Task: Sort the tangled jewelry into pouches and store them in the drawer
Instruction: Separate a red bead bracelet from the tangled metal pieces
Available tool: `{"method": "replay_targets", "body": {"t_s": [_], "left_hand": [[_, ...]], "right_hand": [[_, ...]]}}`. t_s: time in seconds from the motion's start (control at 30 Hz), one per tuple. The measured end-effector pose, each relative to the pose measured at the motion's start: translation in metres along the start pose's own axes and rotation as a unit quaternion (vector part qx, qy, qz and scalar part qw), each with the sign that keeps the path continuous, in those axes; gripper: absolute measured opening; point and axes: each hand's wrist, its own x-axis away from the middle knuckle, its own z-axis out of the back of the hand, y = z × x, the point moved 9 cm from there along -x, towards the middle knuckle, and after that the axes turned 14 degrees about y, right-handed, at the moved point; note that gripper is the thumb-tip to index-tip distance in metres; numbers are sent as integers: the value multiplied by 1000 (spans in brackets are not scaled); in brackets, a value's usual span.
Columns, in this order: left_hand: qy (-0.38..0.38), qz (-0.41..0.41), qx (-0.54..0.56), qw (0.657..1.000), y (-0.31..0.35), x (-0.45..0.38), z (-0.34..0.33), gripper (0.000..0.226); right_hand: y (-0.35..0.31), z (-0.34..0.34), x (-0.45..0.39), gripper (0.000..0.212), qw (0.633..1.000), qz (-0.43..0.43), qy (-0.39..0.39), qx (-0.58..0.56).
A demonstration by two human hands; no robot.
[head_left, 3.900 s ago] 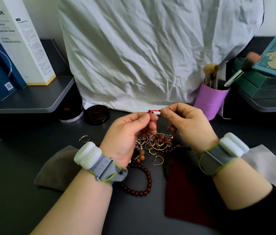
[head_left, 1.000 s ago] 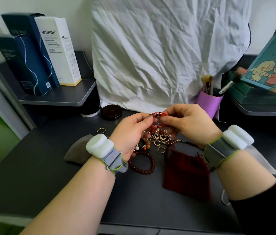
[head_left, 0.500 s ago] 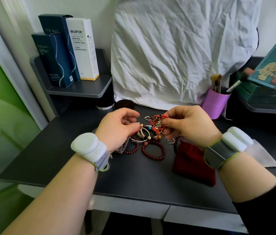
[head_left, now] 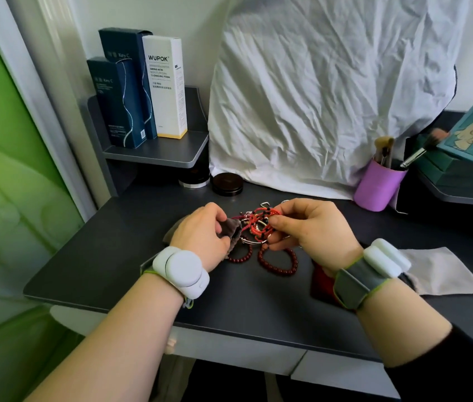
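Right hand (head_left: 313, 227) pinches red braided cord tangle (head_left: 260, 224) (silver rings caught in it); left hand (head_left: 200, 230) grips soft grey pouch (head_left: 231, 227) above desk (head_left: 113, 256).

Both hands, left (head_left: 200, 230) and right (head_left: 313, 227), pinch with curled fingers.
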Motion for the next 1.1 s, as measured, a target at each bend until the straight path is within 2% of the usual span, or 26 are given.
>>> {"method": "replay_targets", "body": {"t_s": [0.1,0.27,0.53,0.67,0.83,1.0,1.1], "left_hand": [[-18,-11,-7,1000,0,1,0,27],[-58,-39,-31,997,1,5,-2,36],[-113,-50,-33,992,3,8,-1,24],[-64,-21,13,998,-4,4,8,23],[-5,28,102,994,-17,-2,23,33],[-3,0,42,999,-17,-4,31,40],[-1,-5,35,999,-16,-5,34,34]], "right_hand": [[1,-9,3,5,1000,-8,-2,-25],[5,-22,7,3,999,-20,-6,-43],[15,-33,10,7,998,-43,-9,-43],[16,-37,10,3,997,-50,-8,-56],[10,-41,9,4,997,-40,-7,-68],[3,-50,7,6,996,-39,-8,-85],[0,-56,7,7,995,-35,-11,-91]]}}
